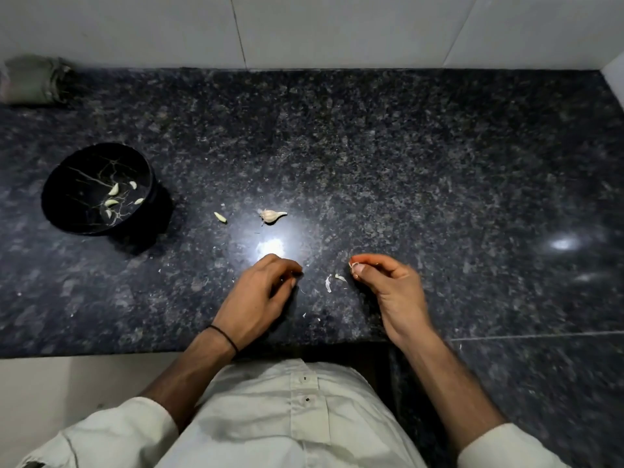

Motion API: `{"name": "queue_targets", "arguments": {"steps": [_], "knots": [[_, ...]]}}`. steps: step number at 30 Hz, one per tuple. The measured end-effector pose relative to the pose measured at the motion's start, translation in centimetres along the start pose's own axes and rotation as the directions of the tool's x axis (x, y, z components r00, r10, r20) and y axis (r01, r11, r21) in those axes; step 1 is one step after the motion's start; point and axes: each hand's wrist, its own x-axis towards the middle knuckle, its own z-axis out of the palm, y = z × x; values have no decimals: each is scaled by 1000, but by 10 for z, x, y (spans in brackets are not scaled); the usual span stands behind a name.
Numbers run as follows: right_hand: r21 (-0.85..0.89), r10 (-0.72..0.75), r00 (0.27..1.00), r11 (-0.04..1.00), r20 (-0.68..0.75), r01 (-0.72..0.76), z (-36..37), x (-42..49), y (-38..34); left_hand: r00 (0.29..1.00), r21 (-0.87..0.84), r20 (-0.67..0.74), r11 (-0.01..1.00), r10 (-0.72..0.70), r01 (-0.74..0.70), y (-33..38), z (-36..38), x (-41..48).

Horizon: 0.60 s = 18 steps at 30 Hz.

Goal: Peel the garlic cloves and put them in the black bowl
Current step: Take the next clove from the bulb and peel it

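**Fig. Garlic peeling at the counter: shedding husk between cloves**

At nine o'clock on the speckled dark granite counter (371,146) stands the round black bowl with pale veining (72,168). Several peeled pale garlic cloves (113,189) lie inside it. Nearer the centre, one bare slender clove (220,217) lies on the stone outside the bowl. Just at its three o'clock is a papery-skinned unpeeled garlic clove (271,215). At six o'clock of that clove the left hand (266,288) sits low over the stone, knuckles up and fingers curled under. Whether it holds anything cannot be told. White husk flakes (328,283) lie between the hands. The right hand (385,282), at four o'clock of centre with its palm turned inward, pinches a scrap of papery husk (353,265) between thumb and forefinger. The step in hand appears to be discarding husk. To do it well, drop the scrap clear of the bowl, then move the loose clove into the bowl before starting the unpeeled one.
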Motion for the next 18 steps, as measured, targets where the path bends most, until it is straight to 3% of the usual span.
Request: {"name": "queue_targets", "arguments": {"steps": [4, 10, 18], "knots": [[176, 42, 993, 984, -114, -22, 3, -12, 0, 982, -39, 97, 987, 161, -158, 0, 6, 16], [302, 55, 956, 953, -290, 37, 17, -35, 6, 878, -32, 246, 908, 411, -417, 1, 21, 59], [463, 97, 857, 869, -506, 175, 52, -64, 21, 796, -71, 199, 819, 571, -570, -5, 26, 78]]}}
